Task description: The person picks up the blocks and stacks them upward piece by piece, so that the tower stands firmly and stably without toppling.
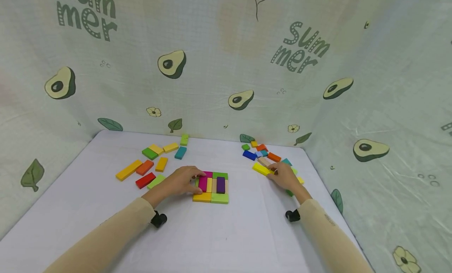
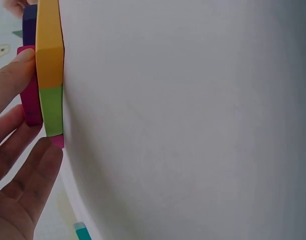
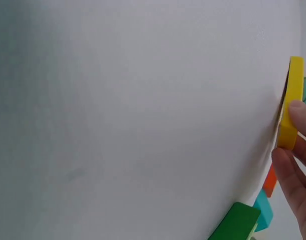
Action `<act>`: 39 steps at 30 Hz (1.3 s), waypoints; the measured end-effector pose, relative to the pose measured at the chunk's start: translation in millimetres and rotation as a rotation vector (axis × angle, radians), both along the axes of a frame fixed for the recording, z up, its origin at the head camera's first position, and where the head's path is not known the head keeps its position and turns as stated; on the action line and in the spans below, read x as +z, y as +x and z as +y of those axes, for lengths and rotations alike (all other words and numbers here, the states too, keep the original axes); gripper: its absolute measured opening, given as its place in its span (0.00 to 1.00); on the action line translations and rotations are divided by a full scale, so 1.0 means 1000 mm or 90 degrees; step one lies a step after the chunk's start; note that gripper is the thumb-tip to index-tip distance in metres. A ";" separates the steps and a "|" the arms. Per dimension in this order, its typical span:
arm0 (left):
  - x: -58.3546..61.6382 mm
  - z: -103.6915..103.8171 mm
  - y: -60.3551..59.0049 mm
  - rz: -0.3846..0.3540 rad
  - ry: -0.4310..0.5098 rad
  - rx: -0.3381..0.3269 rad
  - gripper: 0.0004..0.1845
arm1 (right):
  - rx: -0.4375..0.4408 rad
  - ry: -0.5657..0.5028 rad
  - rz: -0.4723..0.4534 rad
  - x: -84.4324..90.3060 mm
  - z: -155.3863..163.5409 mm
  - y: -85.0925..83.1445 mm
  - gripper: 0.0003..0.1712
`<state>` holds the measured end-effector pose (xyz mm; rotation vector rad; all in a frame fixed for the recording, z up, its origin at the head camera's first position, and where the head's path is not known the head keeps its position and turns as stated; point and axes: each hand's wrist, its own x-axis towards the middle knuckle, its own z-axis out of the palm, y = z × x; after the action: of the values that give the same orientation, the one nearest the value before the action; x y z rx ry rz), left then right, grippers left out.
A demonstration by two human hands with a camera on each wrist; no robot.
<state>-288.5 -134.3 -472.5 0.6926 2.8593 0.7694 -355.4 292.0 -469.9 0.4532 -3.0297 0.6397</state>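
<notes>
In the head view a flat square of coloured blocks lies mid-table, with an orange-yellow block [image 1: 201, 197] and a lime block [image 1: 219, 199] along its near side. On top of it a dark purple block [image 1: 220, 185] stands out at the right. My left hand [image 1: 180, 182] pinches a magenta block [image 2: 30, 102] at the square's left part, thumb on the near end and fingers at the far end. Over at the right, my right hand [image 1: 284, 177] holds a long yellow block [image 3: 293, 90] between thumb and fingers, close over the table.
Left of the square lie several loose blocks, among them a red one [image 1: 145, 180], a long orange-yellow one [image 1: 128, 170] and a teal one [image 1: 181, 153]. Beyond my right hand is another cluster with a blue block [image 1: 249, 155] and an orange block [image 1: 274, 157]. A patterned cloth [image 1: 208, 96] hangs behind the table.
</notes>
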 end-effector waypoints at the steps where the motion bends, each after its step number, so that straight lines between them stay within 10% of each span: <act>1: 0.000 0.000 0.000 -0.001 0.000 0.001 0.33 | 0.006 -0.005 0.001 0.002 -0.004 0.002 0.19; 20: -0.004 0.002 0.000 -0.030 0.004 0.031 0.34 | 0.216 -0.074 0.002 0.028 -0.124 0.048 0.16; 39: 0.001 0.002 0.002 -0.014 0.028 0.010 0.36 | 0.255 -0.070 -0.016 0.020 -0.156 0.046 0.17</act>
<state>-286.6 -132.0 -471.7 0.6637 2.8389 0.8381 -309.8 136.0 -450.2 1.0667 -2.9243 0.8242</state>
